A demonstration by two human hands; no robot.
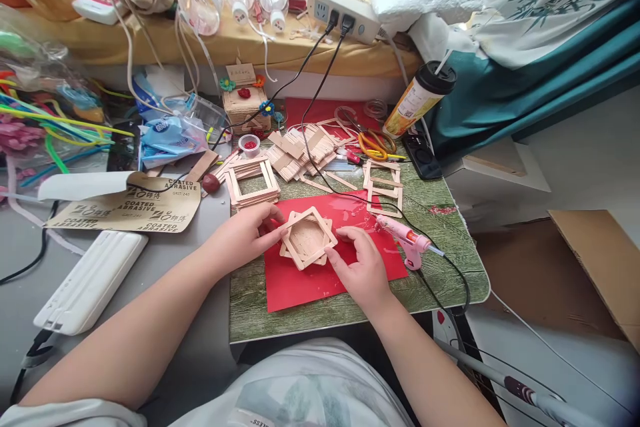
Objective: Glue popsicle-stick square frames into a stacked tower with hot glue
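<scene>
A small box of stacked craft-stick squares (307,240) lies on a sheet of red paper (295,289). Its layers are turned against each other, leaving a hollow in the middle with a wooden floor. My left hand (250,235) holds the box at its left corner, thumb against the top square. On the opposite side, my right hand (361,265) has thumb and fingers around the right corner. To the right, a pink glue gun (407,240) rests with its nozzle over the paper.
Stacked stick squares (253,181), loose craft sticks (305,150), orange-handled scissors (376,143) and more stick frames (384,188) lie behind the paper. A drink cup (417,101) stands back right. Black cables (320,90) cross the table. Sandpaper (127,210) lies left.
</scene>
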